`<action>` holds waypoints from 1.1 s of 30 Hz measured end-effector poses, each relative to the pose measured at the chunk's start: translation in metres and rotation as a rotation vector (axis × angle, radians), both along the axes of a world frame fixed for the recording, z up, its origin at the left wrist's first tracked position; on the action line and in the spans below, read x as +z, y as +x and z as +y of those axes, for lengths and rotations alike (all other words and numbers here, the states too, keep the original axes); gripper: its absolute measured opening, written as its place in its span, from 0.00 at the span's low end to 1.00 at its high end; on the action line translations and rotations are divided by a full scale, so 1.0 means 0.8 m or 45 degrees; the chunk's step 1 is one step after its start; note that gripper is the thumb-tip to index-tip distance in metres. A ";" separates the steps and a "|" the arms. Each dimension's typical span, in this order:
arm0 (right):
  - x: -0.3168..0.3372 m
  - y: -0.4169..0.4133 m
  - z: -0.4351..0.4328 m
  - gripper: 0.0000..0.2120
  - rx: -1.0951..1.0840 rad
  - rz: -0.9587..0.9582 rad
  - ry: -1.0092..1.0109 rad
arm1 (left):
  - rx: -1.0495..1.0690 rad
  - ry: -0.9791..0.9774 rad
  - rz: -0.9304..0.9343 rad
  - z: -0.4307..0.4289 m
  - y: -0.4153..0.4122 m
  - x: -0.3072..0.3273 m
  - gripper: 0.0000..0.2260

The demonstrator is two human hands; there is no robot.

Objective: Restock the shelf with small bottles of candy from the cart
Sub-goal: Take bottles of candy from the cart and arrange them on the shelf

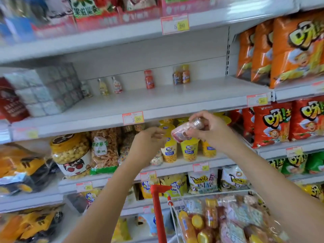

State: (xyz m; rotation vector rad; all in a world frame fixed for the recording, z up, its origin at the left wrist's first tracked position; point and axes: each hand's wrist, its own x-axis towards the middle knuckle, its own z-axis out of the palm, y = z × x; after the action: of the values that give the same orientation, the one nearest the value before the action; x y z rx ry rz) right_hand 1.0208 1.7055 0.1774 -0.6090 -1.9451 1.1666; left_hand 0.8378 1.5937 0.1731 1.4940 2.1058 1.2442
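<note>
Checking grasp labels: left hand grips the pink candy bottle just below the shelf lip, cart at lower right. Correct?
Not quite. The head view shows the right hand gripping the pink candy bottle; the left hand is beside it and looks empty. The bottle is just below the shelf lip, with the cart at lower right.
</note>
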 end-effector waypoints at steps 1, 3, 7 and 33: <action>0.017 -0.007 0.003 0.15 -0.014 0.042 0.028 | -0.066 0.053 0.028 -0.002 0.005 0.022 0.10; 0.048 -0.026 0.014 0.17 -0.040 0.090 0.063 | -0.145 0.102 0.083 0.000 0.003 0.052 0.15; 0.105 -0.090 0.035 0.16 0.020 0.128 0.169 | -0.172 0.184 0.103 0.018 -0.043 0.084 0.18; -0.084 -0.079 0.069 0.04 0.464 -1.372 -0.114 | -0.346 -0.291 -0.334 0.015 -0.050 -0.057 0.10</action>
State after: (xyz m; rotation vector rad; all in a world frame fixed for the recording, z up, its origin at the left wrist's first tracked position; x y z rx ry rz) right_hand 0.9579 1.7608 0.1103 -1.1160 -3.0092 1.2659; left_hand 0.7976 1.6053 0.1271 1.3772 1.7430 1.0012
